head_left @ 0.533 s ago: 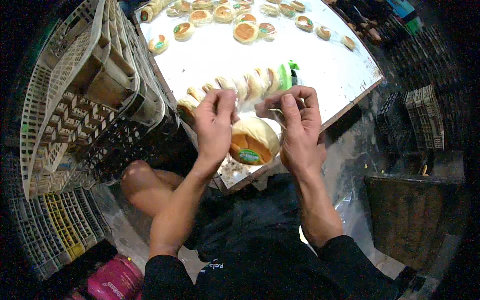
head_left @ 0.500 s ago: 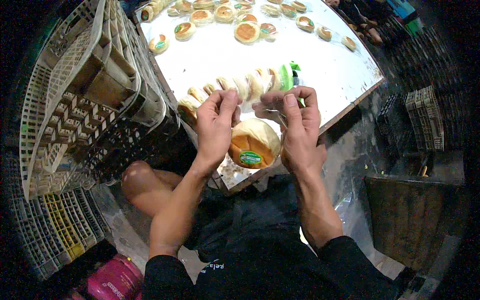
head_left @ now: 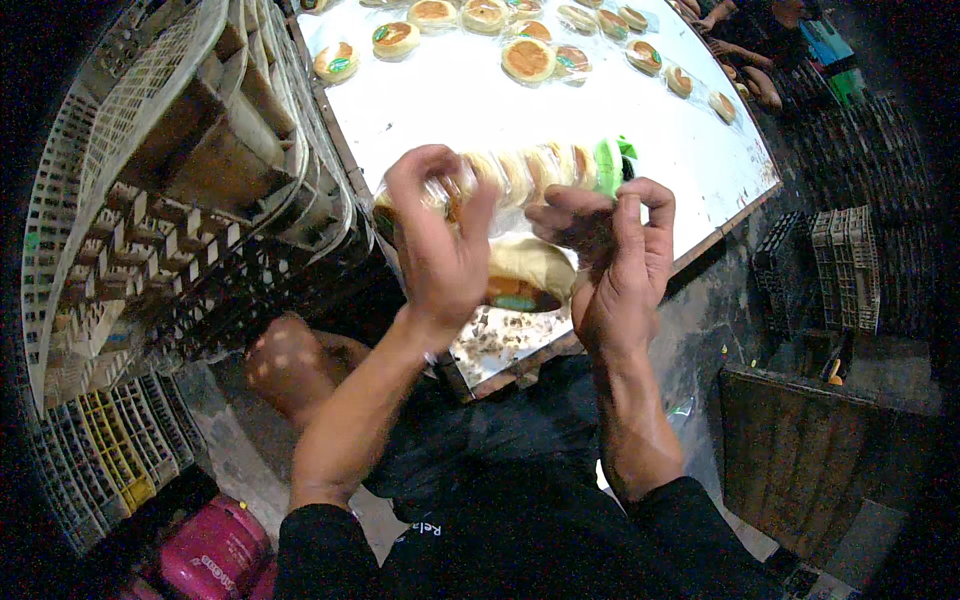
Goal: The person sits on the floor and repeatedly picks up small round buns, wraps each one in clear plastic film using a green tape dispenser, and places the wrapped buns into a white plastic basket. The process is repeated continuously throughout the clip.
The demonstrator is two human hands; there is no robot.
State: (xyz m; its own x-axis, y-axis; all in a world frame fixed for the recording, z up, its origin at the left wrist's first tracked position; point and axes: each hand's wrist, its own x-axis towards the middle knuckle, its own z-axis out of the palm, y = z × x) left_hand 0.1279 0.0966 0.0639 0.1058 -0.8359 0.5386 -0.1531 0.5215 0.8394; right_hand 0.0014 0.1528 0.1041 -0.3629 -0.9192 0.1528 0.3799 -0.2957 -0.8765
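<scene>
A round, brown-topped bun (head_left: 527, 268) in clear plastic wrap, with a green label on its top, hangs between my hands above the near corner of the table. My left hand (head_left: 442, 245) is beside it on the left, blurred, its thumb and fingers apart. On the other side, my right hand (head_left: 625, 275) has its fingers closed on the wrap; its fingertips are partly smeared. Just beyond my hands lies a row of wrapped buns (head_left: 530, 172), partly covered by my left hand. A bright green item (head_left: 609, 168) stands at the row's right end.
More wrapped buns (head_left: 528, 60) lie scattered over the far part of the white table (head_left: 420, 115). Stacked plastic crates (head_left: 215, 130) rise close on the left. A pink gas cylinder (head_left: 215, 550) is at lower left. Another person (head_left: 760, 40) sits at far right.
My left hand has risen and its thumb and fingers have parted. The bun has tilted, so its labelled top faces lower. The whole view has shifted slightly.
</scene>
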